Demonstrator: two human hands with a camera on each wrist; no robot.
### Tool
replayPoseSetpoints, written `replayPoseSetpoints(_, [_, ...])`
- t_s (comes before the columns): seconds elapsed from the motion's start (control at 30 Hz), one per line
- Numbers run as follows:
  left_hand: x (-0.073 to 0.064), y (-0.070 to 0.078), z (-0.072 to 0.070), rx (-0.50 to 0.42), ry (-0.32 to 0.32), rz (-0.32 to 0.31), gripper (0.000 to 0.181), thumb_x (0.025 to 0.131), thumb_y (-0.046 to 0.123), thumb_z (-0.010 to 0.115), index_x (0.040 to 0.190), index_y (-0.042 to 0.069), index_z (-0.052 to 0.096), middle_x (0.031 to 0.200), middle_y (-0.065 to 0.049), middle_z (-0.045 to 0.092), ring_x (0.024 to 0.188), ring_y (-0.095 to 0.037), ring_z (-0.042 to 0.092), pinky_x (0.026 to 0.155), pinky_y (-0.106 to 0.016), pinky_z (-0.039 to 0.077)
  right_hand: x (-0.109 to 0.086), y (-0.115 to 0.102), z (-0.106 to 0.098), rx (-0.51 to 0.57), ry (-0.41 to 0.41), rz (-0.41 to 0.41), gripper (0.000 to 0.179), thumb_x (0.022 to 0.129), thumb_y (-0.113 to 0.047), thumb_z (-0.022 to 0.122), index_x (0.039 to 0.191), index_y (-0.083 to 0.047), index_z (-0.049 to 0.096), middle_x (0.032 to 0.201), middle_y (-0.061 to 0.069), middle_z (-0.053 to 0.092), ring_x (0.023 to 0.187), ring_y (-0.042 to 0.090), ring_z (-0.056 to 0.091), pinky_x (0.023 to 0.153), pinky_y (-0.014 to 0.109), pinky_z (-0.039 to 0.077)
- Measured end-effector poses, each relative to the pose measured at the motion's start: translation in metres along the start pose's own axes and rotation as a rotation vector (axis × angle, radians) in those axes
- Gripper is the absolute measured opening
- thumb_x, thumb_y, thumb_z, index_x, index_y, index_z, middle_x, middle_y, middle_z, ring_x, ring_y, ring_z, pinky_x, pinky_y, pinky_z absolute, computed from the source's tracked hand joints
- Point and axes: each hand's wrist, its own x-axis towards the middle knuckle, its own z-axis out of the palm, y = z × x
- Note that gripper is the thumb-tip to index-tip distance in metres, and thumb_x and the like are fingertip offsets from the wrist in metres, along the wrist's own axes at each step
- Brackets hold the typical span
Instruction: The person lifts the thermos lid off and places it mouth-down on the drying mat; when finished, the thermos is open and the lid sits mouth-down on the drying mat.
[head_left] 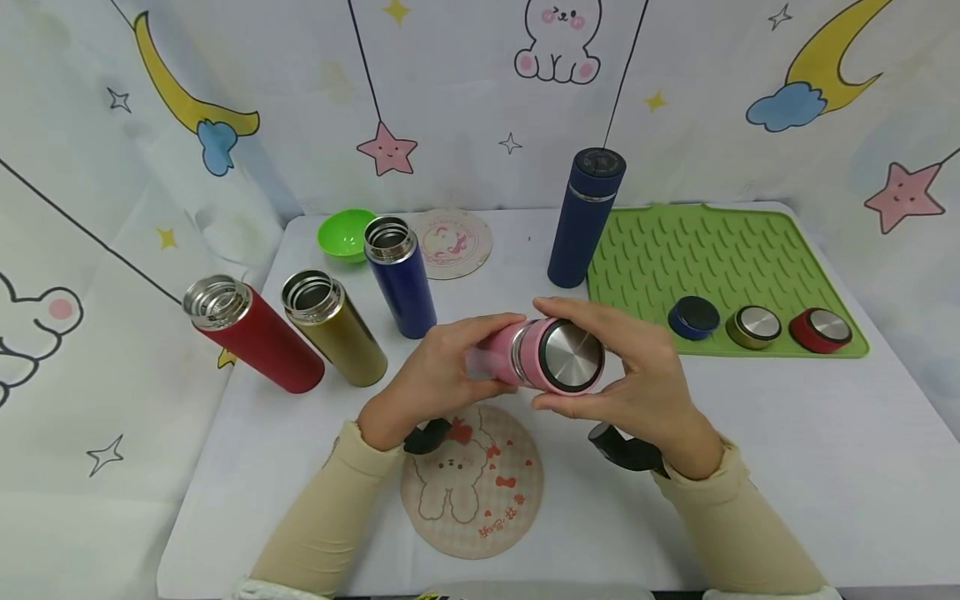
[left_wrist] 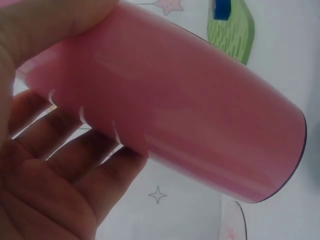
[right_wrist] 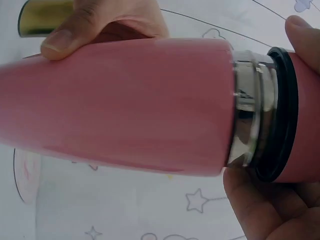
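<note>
My left hand [head_left: 438, 367] grips the body of a pink thermos bottle [left_wrist: 175, 100], thumb on one side and fingers curled round the other. The bottle is tilted, held up over the table's middle. My right hand [head_left: 645, 367] holds its pink lid [head_left: 572, 356], which has a brushed metal top, between thumb and fingers. In the right wrist view, the bottle's shiny metal neck [right_wrist: 246, 110] shows between the body and the lid's black rim [right_wrist: 280, 115]. The lid stands right at the mouth, in line with the bottle. A fingertip of the right hand lies beside the neck.
Lidless red [head_left: 258, 337], gold [head_left: 337, 329] and blue [head_left: 402, 279] bottles stand at left. Behind them are a green bowl [head_left: 347, 234] and a round mat [head_left: 476, 242]. A capped navy bottle [head_left: 585, 221] stands by a green mat [head_left: 705, 258] bearing three lids. A bunny mat [head_left: 472, 533] lies in front.
</note>
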Motion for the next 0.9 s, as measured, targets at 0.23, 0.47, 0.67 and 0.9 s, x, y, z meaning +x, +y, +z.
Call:
replayPoseSetpoints(0.23, [0.002, -0.004, 0.002, -0.03, 0.002, -0.054, 0.077, 0.078, 0.016, 0.093, 0.146, 0.01, 0.055, 0.14, -0.007, 0.067, 0.13, -0.02, 0.065, 0.113, -0.037, 0.053, -0.003, 0.004, -0.008, 0.096, 0.065, 0.051, 0.078, 0.077, -0.039, 0.092, 0.13, 0.012, 0.065, 0.132, 0.014, 0.073, 0.122, 0.016, 0.07, 0.103, 0.022, 0.057])
replayPoseSetpoints(0.47, [0.007, -0.015, 0.007, -0.098, 0.091, -0.175, 0.076, 0.08, 0.015, 0.091, 0.145, 0.009, 0.052, 0.135, -0.006, 0.068, 0.127, -0.019, 0.066, 0.111, -0.036, 0.054, -0.008, 0.016, -0.014, 0.063, 0.104, 0.141, 0.079, 0.074, -0.039, 0.094, 0.132, 0.008, 0.066, 0.132, 0.009, 0.073, 0.12, 0.014, 0.07, 0.098, 0.018, 0.057])
replayPoseSetpoints(0.67, [0.016, -0.025, 0.01, -0.132, 0.184, -0.35, 0.075, 0.085, 0.019, 0.087, 0.147, 0.009, 0.046, 0.14, -0.008, 0.065, 0.128, -0.022, 0.066, 0.113, -0.041, 0.053, -0.018, 0.034, -0.018, -0.011, 0.099, 0.3, 0.085, 0.057, 0.007, 0.098, 0.136, -0.004, 0.067, 0.134, 0.012, 0.072, 0.117, 0.007, 0.068, 0.093, 0.015, 0.058])
replayPoseSetpoints(0.9, [0.026, -0.037, 0.012, -0.119, 0.261, -0.454, 0.073, 0.09, 0.023, 0.083, 0.148, 0.007, 0.042, 0.142, -0.012, 0.061, 0.124, -0.027, 0.065, 0.109, -0.045, 0.055, -0.035, 0.071, -0.019, -0.04, 0.11, 0.419, 0.083, 0.064, 0.01, 0.094, 0.14, -0.009, 0.065, 0.137, 0.016, 0.069, 0.12, -0.002, 0.064, 0.094, 0.009, 0.054])
